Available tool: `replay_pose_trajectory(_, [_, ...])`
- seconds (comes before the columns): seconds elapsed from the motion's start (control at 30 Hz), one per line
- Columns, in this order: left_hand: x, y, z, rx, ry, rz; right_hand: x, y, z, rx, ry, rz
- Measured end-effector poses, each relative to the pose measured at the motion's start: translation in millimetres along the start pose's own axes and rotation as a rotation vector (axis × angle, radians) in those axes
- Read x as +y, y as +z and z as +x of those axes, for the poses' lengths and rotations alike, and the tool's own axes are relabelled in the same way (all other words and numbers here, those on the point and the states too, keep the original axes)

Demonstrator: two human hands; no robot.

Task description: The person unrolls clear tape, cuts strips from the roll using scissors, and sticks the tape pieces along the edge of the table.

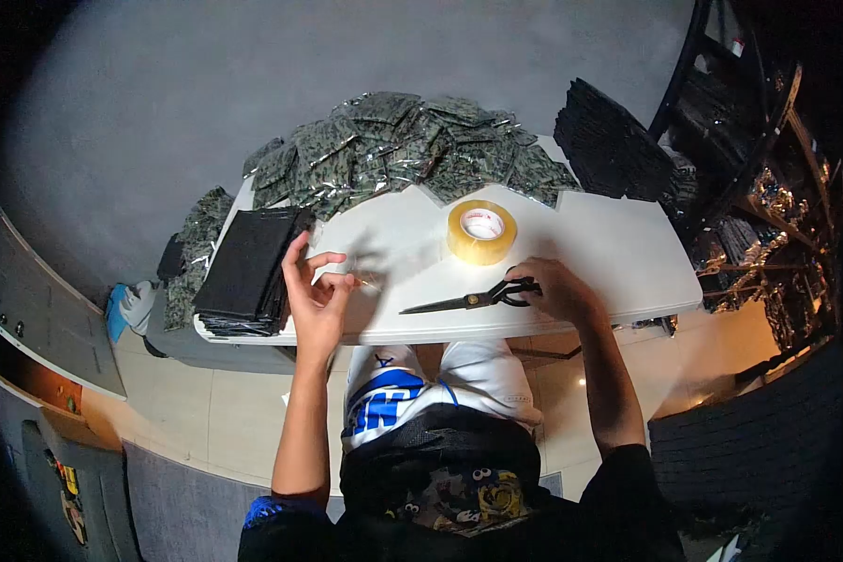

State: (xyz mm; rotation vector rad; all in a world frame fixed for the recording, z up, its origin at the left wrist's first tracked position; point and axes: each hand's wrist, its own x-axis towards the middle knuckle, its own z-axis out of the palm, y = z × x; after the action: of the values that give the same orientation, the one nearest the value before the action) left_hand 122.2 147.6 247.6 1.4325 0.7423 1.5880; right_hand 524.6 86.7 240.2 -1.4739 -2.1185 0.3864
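Note:
My left hand [317, 290] is raised over the table's front edge, fingers curled and fingertips pinched on the end of a faint strip of clear tape. That strip seems to run right to a yellowish tape roll [498, 249] lying flat on the white table [393, 220]. Black scissors [450, 303] lie near the front edge, blades pointing left. My right hand [545, 288] has its fingers closed around their handles. Beside my left hand is a stack of flat black packages [246, 267].
Camouflage-patterned items in clear plastic [393, 150] are heaped along the table's back. A tall black stack [613, 140] stands at the back right, next to a dark rack [735, 131] with shiny packages. A grey door [42, 300] is at the left.

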Motion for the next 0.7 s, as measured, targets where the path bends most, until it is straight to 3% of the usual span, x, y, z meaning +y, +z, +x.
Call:
replay_pose_trajectory(0.3, [-2.6,-4.7,-0.2,0.004,-0.005,0.008,-28.0,-7.7,0.0,-0.035,-0.131,-0.266])
replay_pose_trajectory(0.5, [-5.9,-3.4,-0.2,0.009,-0.013,0.005,-43.6,-3.0,-16.3,-0.007,-0.070,-0.178])
replay_pose_trajectory(0.6, [-6.7,-2.2,0.0,0.016,-0.016,-0.002,-45.5,-7.9,-19.9,-0.123,0.001,-0.234])
replay_pose_trajectory(0.7, [-7.0,-3.2,-0.3,0.027,-0.023,-0.016,-65.3,-17.3,-29.2,-0.120,0.115,-0.001])
